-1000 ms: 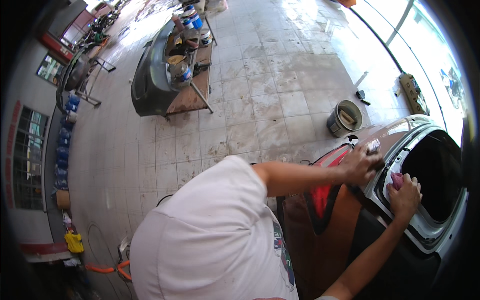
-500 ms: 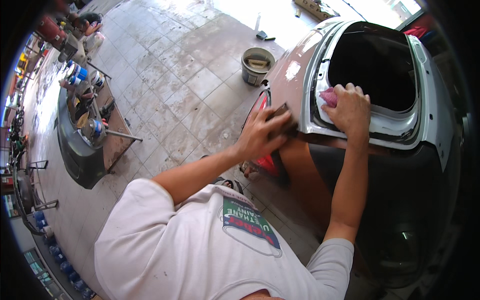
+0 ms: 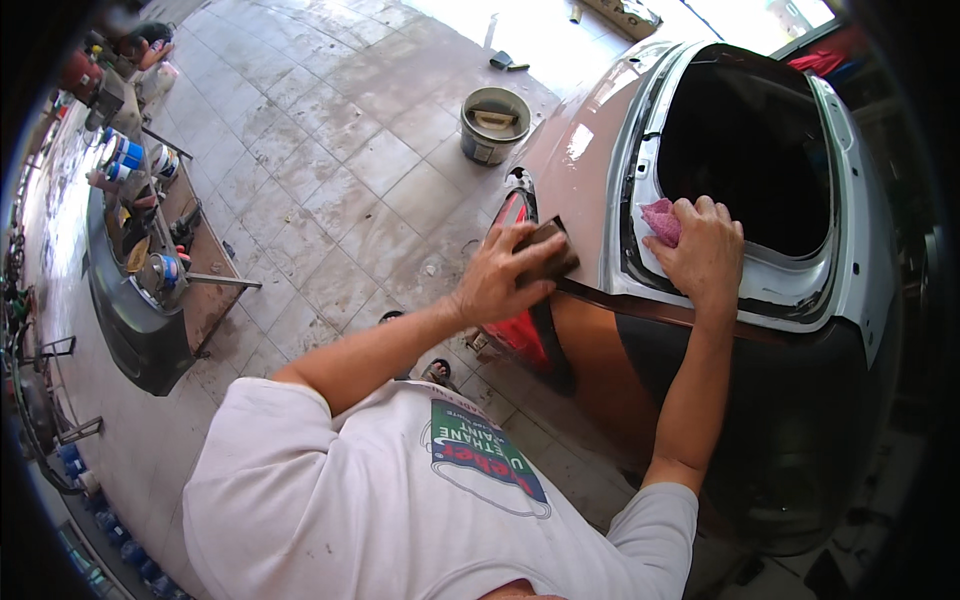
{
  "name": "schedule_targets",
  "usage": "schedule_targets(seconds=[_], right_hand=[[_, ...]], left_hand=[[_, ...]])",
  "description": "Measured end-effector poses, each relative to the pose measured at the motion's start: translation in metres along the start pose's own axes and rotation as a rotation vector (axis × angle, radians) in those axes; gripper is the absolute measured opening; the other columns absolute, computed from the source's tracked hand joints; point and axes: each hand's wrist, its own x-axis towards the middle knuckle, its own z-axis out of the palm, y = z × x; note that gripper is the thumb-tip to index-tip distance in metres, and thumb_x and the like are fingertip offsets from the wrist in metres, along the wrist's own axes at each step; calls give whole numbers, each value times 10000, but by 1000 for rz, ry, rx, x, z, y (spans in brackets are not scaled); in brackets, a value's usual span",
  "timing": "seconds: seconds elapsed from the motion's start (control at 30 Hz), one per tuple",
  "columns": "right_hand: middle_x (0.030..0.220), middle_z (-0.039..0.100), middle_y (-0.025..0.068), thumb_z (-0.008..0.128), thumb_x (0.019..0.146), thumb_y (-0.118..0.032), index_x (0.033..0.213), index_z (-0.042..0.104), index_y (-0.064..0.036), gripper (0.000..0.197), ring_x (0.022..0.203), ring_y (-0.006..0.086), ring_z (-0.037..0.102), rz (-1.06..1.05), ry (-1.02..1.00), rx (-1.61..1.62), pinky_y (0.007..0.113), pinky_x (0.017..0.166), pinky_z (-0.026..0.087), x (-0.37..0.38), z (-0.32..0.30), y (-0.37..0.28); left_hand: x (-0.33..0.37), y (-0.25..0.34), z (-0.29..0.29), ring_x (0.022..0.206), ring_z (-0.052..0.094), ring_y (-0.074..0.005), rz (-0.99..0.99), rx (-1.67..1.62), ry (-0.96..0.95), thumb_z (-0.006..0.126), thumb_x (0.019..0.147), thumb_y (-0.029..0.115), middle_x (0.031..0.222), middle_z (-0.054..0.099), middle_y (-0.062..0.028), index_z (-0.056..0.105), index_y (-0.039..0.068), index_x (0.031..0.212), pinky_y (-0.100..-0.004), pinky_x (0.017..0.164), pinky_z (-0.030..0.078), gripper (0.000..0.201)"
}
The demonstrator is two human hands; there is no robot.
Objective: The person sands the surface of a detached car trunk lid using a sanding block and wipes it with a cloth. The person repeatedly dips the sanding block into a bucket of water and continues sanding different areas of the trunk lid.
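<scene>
My left hand (image 3: 500,272) is closed around a dark brown sanding block (image 3: 550,252), its fingers on top. The block lies against the car's primed reddish-brown panel (image 3: 592,180), just above the red tail light (image 3: 525,345). A crumpled pink sponge (image 3: 661,221) is gripped in my right hand (image 3: 703,250). That hand rests on the pale frame (image 3: 640,185) at the near left corner of the dark window opening (image 3: 745,150). My right fingertips reach over the opening's edge, and my palm hides part of the sponge.
On the tiled floor (image 3: 390,160) stands a grey bucket (image 3: 495,125) with a tan-handled tool in it. A stand with paint cans and a dark car part (image 3: 140,335) is at the left. Another person (image 3: 150,50) crouches at far left.
The view has shifted slightly. My left hand and the block have slid a little left on the panel, away from the window frame. My right hand keeps its place with the sponge.
</scene>
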Motion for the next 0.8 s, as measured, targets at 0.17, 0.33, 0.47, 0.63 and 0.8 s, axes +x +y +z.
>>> schedule_targets(seconds=[0.17,0.33,0.47,0.63,0.8], right_hand=[[1059,737,131,917,816,-403,1095,791,-87,441,1078,312,711,-56,26,10,489,925,541,17,-9,-13],[1047,733,128,923,805,-393,1095,794,-89,440,1062,309,711,-11,-3,14,492,904,541,3,1,-2],[1031,714,110,932,791,-395,1064,768,-86,443,1043,317,693,-21,33,25,490,887,523,4,4,2],[1018,716,112,930,795,-389,1046,772,-87,424,1039,314,700,-62,63,44,492,893,531,17,-8,-14],[1044,723,113,923,799,-398,1061,769,-98,426,1071,317,702,-16,69,49,501,933,532,2,16,4]], left_hand=[[122,-96,-5,1159,700,-418,-380,-123,110,776,940,427,1247,755,-248,728,28,1377,-463,1058,527,593],[1,-8,11,1289,581,-480,-107,85,68,783,917,396,1407,615,-290,665,164,1511,-524,1156,459,648],[9,-25,3,1312,553,-505,-11,8,4,792,912,409,1448,570,-299,649,192,1536,-551,1155,451,676],[141,-106,4,1278,633,-436,-402,0,84,744,949,465,1331,717,-262,721,126,1428,-529,1116,483,587],[7,32,1,1279,608,-424,147,133,-47,808,890,332,1409,663,-233,684,181,1496,-541,1134,464,636]])
